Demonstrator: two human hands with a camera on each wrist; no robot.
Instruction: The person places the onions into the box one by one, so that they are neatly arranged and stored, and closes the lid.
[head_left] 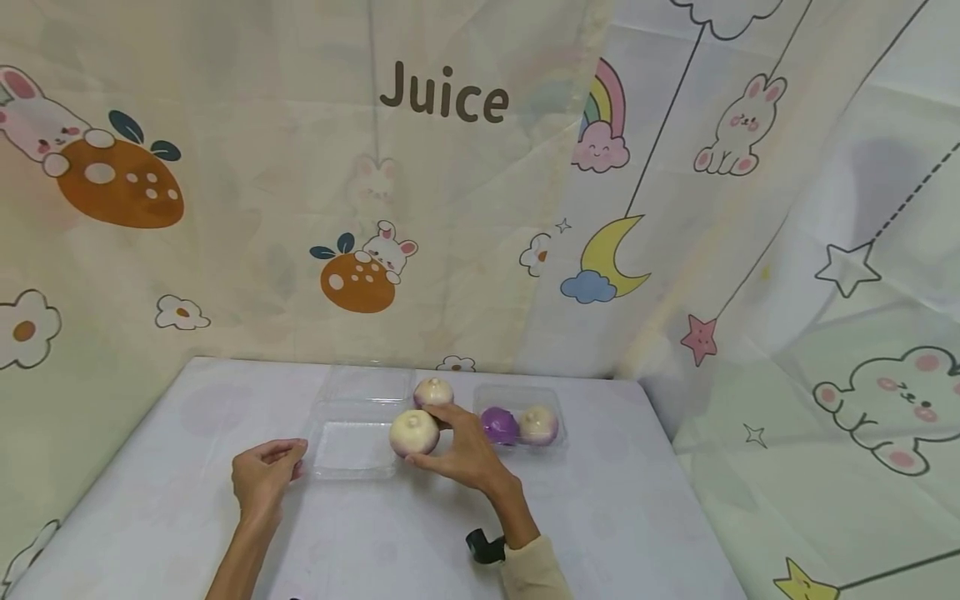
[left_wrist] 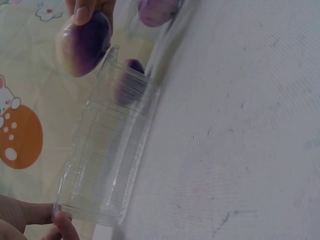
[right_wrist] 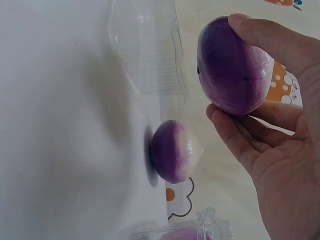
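My right hand (head_left: 468, 454) holds a purple-and-white onion (head_left: 413, 434) between thumb and fingers. It is raised at the right end of an open clear plastic box (head_left: 352, 450), whose hinged lid (head_left: 367, 385) lies back behind it. At the box's left edge, my left hand (head_left: 266, 479) pinches the rim between thumb and finger, as the left wrist view shows. A second onion (right_wrist: 172, 151) sits on the table just behind the held one, touched by neither hand.
Right of the hands stands another clear plastic box (head_left: 517, 392) with two onions inside, one purple side up (head_left: 499, 426) and one pale side up (head_left: 538, 426). A printed curtain (head_left: 465, 192) hangs behind the white table (head_left: 615, 500).
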